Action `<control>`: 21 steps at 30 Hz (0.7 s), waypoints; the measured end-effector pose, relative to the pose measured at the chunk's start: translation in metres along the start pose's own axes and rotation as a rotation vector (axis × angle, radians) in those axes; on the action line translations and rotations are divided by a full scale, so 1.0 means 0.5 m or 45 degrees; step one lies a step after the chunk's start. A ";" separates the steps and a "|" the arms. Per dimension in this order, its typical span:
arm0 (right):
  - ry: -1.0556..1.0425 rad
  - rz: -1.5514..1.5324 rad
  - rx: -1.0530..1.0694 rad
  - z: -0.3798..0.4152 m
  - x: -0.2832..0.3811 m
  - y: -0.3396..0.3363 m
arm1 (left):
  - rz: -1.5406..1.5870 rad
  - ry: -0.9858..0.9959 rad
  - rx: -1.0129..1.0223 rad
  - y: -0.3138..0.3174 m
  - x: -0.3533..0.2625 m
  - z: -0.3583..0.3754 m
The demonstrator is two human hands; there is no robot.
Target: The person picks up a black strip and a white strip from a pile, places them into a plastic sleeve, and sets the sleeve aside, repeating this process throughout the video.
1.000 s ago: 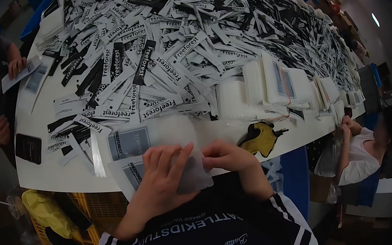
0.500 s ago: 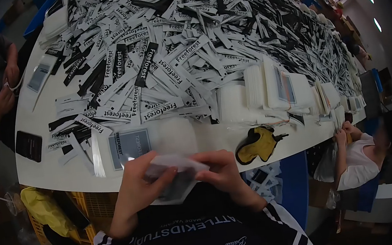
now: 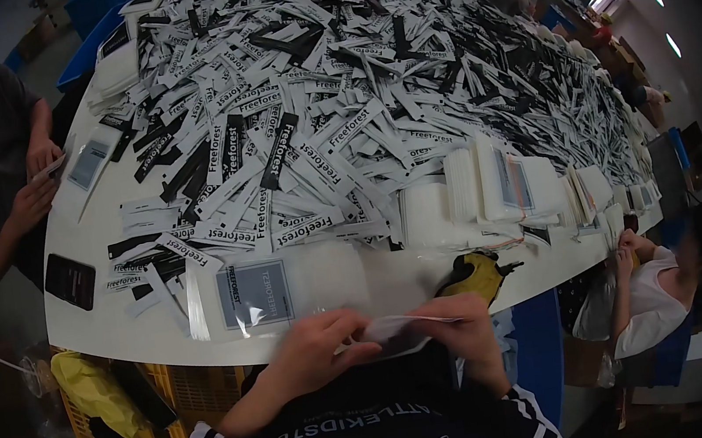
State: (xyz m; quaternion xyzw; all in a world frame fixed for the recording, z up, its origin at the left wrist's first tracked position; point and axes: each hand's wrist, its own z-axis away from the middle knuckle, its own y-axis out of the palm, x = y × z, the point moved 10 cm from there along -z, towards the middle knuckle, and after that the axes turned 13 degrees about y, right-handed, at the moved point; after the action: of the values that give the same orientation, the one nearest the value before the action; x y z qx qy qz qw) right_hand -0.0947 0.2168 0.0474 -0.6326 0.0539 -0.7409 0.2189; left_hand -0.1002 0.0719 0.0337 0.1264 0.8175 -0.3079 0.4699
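Note:
My left hand [image 3: 320, 351] and my right hand [image 3: 463, 328] are at the table's front edge, both closed on a small whitish plastic pouch [image 3: 397, 330] between them. The pouch is seen nearly edge-on, so its contents are hidden. Just beyond my left hand lies a stack of clear pouches [image 3: 254, 294] with grey printed labels. A yellow and black object [image 3: 474, 278] lies beyond my right hand, partly covered by it. Behind these spreads a large heap of white and black Freeforest sachets [image 3: 295, 129].
Stacked pouches [image 3: 502, 186] stand at the right of the white table [image 3: 296, 337]. A dark phone [image 3: 70, 282] and another pouch [image 3: 88, 163] lie left. People sit or stand at the left, far right and right. A yellow crate [image 3: 205, 393] is below the table.
Both hands have moved away from my body and rightward with the pouch, which is now tilted nearly edge-on. The camera view has shifted. The person at left has reached to the table's edge.

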 end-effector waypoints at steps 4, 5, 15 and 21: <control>0.260 1.065 0.229 0.064 -0.029 -0.085 | -0.410 -0.150 -0.336 -0.071 0.065 0.043; 0.268 1.067 0.219 0.054 -0.024 -0.080 | -0.509 -0.175 -0.367 -0.076 0.079 0.047; -0.529 0.681 -0.570 -0.400 0.039 0.074 | -0.828 -0.278 -0.191 -0.032 0.113 0.054; -0.241 0.599 -0.673 -0.501 0.039 0.070 | -0.505 -0.261 -0.315 -0.062 0.118 0.096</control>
State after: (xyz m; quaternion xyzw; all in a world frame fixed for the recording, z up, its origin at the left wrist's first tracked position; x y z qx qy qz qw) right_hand -0.3285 0.1284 0.0044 -0.7035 0.3671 -0.5688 0.2163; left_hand -0.1135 0.0129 -0.0219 -0.1267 0.8059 -0.3028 0.4927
